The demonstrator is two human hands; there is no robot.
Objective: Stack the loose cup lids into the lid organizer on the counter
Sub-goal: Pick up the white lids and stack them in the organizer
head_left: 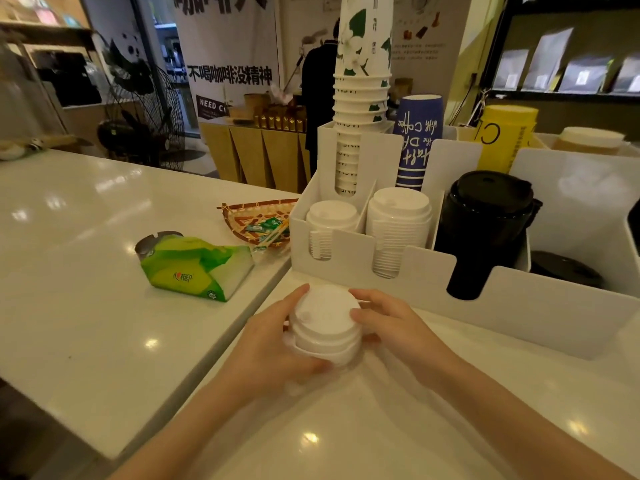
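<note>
A short stack of white cup lids sits on the white counter, just in front of the white lid organizer. My left hand wraps the stack's left side and my right hand presses its right side. The organizer's left slot holds a low pile of white lids. The slot beside it holds a taller pile of white lids. To the right stands a column of black lids.
Tall stacks of paper cups rise from the organizer's back slots. A green tissue pack and a woven basket of sachets lie on the raised counter to the left. A loose black lid rests at right.
</note>
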